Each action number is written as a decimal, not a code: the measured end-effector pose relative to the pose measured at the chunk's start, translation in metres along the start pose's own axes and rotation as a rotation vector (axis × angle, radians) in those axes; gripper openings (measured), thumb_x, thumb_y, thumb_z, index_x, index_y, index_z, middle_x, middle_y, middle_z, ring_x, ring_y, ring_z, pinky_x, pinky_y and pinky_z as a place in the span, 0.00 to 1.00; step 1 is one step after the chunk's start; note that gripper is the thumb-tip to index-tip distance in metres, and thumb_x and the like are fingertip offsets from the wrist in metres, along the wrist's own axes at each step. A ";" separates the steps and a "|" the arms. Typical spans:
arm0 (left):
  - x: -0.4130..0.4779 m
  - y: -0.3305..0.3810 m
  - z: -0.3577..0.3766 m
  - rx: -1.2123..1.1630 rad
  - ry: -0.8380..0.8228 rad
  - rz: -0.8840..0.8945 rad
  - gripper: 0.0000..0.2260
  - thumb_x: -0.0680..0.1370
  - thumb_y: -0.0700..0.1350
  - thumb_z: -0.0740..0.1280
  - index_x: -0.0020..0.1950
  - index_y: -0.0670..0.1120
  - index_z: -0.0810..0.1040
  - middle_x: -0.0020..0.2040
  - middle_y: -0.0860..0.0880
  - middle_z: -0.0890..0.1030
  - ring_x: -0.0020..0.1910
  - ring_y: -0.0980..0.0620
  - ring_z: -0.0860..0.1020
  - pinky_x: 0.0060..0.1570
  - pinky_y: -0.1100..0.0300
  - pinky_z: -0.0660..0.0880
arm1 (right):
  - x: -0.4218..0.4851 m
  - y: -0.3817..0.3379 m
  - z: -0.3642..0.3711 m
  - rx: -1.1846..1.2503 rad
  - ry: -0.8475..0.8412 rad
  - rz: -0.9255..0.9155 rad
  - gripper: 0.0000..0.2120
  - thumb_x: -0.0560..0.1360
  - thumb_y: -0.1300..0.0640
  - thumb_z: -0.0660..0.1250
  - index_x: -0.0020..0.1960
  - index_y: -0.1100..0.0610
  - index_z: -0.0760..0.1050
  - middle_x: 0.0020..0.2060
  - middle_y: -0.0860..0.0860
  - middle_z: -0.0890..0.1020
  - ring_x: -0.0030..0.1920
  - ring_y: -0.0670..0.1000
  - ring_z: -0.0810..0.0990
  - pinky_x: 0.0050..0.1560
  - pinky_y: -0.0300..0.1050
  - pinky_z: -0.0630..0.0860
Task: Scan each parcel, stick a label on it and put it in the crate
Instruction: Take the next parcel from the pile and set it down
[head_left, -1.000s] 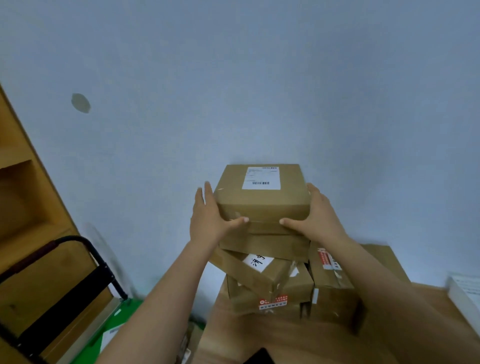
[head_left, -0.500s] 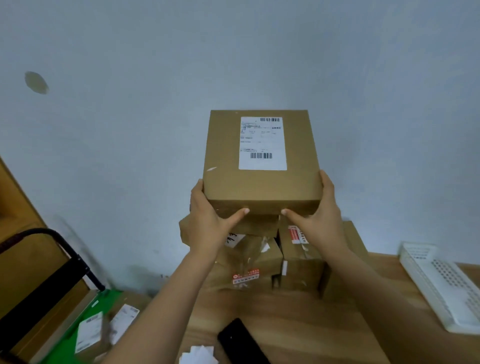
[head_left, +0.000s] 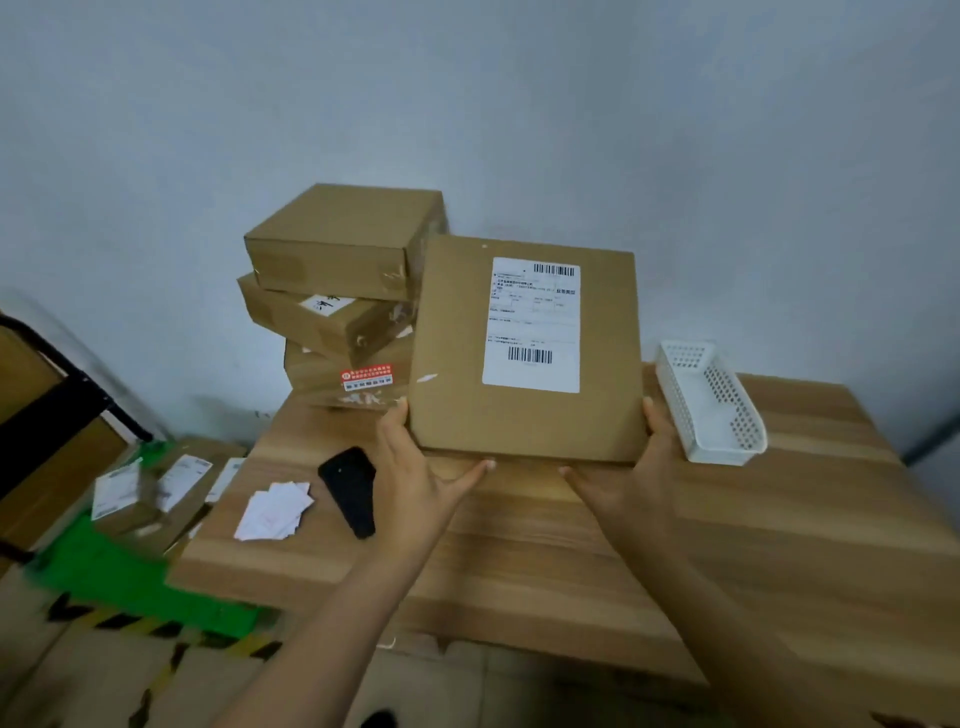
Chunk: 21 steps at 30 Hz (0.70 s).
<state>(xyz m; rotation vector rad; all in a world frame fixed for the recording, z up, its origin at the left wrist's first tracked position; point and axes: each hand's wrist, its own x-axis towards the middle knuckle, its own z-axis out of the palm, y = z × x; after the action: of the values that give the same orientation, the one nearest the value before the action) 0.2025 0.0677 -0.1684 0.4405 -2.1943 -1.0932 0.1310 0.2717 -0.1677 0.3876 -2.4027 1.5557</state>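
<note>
At frame centre, I hold the parcel (head_left: 524, 415) over the table (head_left: 779, 519), label up: left hand (head_left: 415, 478) and right hand (head_left: 639, 467) clamp its sides, thumbs spread along its near edge. Scanning seems next, needing the black handset (head_left: 350, 491), lower left.

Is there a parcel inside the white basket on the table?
No, the white basket holds nothing; the parcel is held up beside it.

Squinting at the label (head_left: 532, 322) on the parcel (head_left: 457, 421), print way too tiny to read. Mostly losing the fingers of left hand (head_left: 415, 478) and right hand (head_left: 639, 483) behind it, plus the right end of the stack (head_left: 332, 249). Blurring out lower left: boxes (head_left: 150, 493) on green platform (head_left: 104, 566). Getting cropped at left edge: black frame (head_left: 52, 400).
</note>
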 end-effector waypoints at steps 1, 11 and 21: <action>-0.015 -0.003 0.006 0.001 -0.029 -0.020 0.50 0.60 0.54 0.82 0.72 0.37 0.59 0.66 0.43 0.66 0.65 0.51 0.67 0.56 0.75 0.60 | -0.013 0.013 -0.005 0.011 -0.004 0.025 0.52 0.62 0.61 0.82 0.76 0.60 0.53 0.69 0.44 0.60 0.67 0.34 0.57 0.64 0.19 0.53; -0.105 -0.058 0.040 0.064 -0.231 -0.181 0.46 0.62 0.51 0.82 0.70 0.39 0.60 0.63 0.49 0.67 0.63 0.52 0.68 0.59 0.62 0.67 | -0.096 0.098 -0.011 -0.013 -0.127 0.279 0.54 0.61 0.59 0.82 0.77 0.57 0.53 0.70 0.46 0.63 0.70 0.42 0.62 0.67 0.28 0.57; -0.132 -0.099 0.057 0.091 -0.410 -0.327 0.40 0.64 0.43 0.80 0.70 0.42 0.63 0.64 0.46 0.71 0.60 0.54 0.70 0.55 0.64 0.67 | -0.116 0.132 -0.011 -0.093 -0.251 0.436 0.52 0.63 0.59 0.81 0.77 0.55 0.52 0.72 0.49 0.65 0.68 0.43 0.64 0.64 0.33 0.58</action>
<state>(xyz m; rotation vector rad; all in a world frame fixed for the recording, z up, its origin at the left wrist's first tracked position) 0.2630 0.1143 -0.3259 0.6844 -2.6015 -1.3556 0.1931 0.3433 -0.3164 0.0384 -2.8918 1.6323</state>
